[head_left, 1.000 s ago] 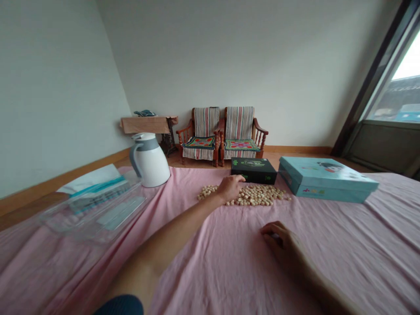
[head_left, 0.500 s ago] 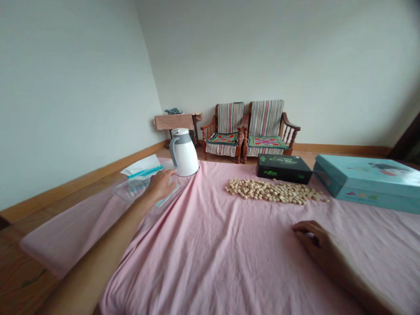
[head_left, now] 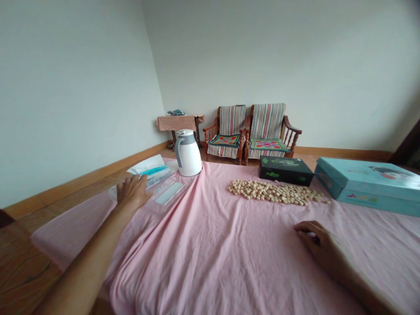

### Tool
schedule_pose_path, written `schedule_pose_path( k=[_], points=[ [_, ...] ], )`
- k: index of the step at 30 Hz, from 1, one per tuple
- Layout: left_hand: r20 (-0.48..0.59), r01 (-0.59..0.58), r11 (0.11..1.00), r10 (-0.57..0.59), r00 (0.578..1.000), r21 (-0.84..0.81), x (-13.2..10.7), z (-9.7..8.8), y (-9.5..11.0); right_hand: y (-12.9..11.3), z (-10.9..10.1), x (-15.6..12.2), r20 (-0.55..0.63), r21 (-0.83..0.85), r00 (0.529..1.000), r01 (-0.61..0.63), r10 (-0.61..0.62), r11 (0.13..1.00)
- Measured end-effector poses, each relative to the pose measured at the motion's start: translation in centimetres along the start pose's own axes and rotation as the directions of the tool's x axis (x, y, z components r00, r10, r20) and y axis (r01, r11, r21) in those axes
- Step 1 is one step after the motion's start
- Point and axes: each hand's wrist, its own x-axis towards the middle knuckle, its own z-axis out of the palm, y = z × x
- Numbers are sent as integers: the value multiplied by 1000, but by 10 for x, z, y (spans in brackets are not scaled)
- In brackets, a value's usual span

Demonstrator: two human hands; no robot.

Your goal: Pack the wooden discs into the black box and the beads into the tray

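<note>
My left hand point(head_left: 132, 192) reaches out to the left and rests on a clear plastic box point(head_left: 160, 192) lying on the pink cloth point(head_left: 210, 253); its fingers curl over the box's near end. My right hand point(head_left: 316, 243) lies on the cloth at the lower right with its fingers curled under, and I cannot see anything in it. A patch of several small beige pieces point(head_left: 275, 192) is spread on the cloth ahead, apart from both hands.
A white jug point(head_left: 188, 153) stands behind the plastic box. A black box point(head_left: 285, 170) and a teal box point(head_left: 367, 179) lie at the far edge. Two striped wooden armchairs point(head_left: 252, 133) and a small side table point(head_left: 179, 122) stand by the wall.
My left hand left the beige pieces, swung left to the clear plastic box and now sits on its near end. The view turned left. My right hand stayed put.
</note>
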Motion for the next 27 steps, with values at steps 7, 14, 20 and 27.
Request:
schedule_pose_path(
  k=[7,14,20,27],
  points=[
    [213,-111,991,123,969,-70,-19,-17,15,-7,1,1,-14,12,1000,0,0,1000],
    [122,-383,910,403,907,-158,-56,-54,119,-13,-2,1,-13,-8,1000,-9,9,1000],
    [-45,-460,745,504,863,-483,-64,-54,184,-16,-2,1,-18,-1,1000,1,-1,1000],
    [-299,-448,711,335,893,-542,-16,-33,153,-14,-2,3,1,6,1000,-5,5,1000]
  ],
)
